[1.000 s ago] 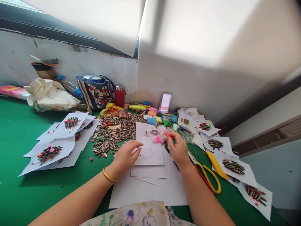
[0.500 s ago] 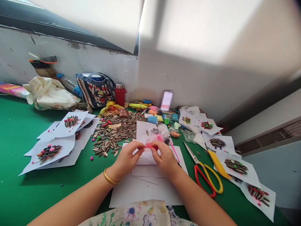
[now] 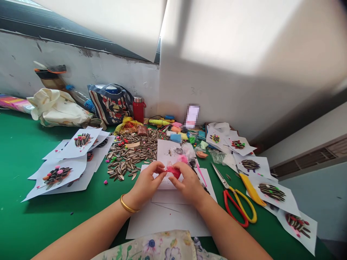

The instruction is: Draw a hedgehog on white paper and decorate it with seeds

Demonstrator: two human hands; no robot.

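Over the white sheets in front of me, both hands pinch a lump of pinkish-red modelling clay (image 3: 173, 171). My left hand (image 3: 149, 180), with a gold bangle on its wrist, grips the left end between thumb and fingers. Around the right side close the fingers of my right hand (image 3: 188, 182). Some clear plastic seems to be by the clay, though the fingers partly hide it. Beneath the hands lies a paper (image 3: 168, 185) with a faint printed outline. Just beyond sits a bright pink clay lump (image 3: 183, 159) in clear wrapping.
Striped sunflower seeds (image 3: 135, 148) are heaped left of the papers. Scissors (image 3: 235, 196) with red and yellow handles lie to the right. Seed-decorated cards rest at the left (image 3: 58, 176) and right (image 3: 275, 191). Bags and a red flask (image 3: 138, 110) stand along the wall.
More of the red clay shows between my fingers now, stretching toward the right hand. Both hands stay in nearly the same place, with the fingers slightly shifted.
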